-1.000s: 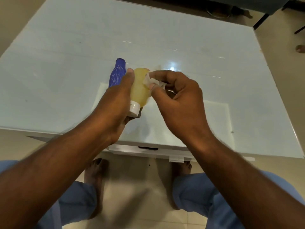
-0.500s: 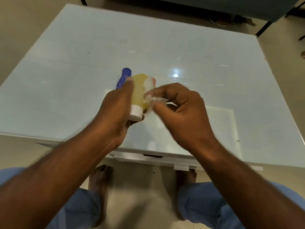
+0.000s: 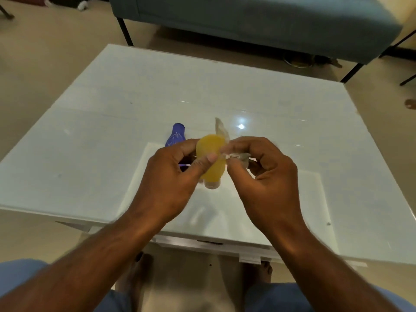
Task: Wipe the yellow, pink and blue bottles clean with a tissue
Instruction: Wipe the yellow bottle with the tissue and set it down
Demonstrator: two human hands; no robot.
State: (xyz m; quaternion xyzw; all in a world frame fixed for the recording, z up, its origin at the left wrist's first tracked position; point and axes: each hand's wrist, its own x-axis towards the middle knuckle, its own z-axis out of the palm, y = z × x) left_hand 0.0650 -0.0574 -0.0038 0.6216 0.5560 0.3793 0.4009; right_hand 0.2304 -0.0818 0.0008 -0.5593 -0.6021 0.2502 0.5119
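yellow bottle [image 3: 210, 157]: mid-frame, held up over the table [image 3: 94, 136], long axis running up-down in the picture, cap end pointing toward the bottom edge

left hand [image 3: 167, 185]: grip wrapped round the bottle's left side, thumb across its front

right hand [image 3: 265, 176]: pinching the tissue [image 3: 234, 156], pressed right against the bottle's right flank

key relation: tissue sits to the right of the bottle, so I'd guess the wipe runs along that axis

blue bottle [image 3: 176, 136]: just behind the left hand, upper left of it

pink bottle: can't spot it
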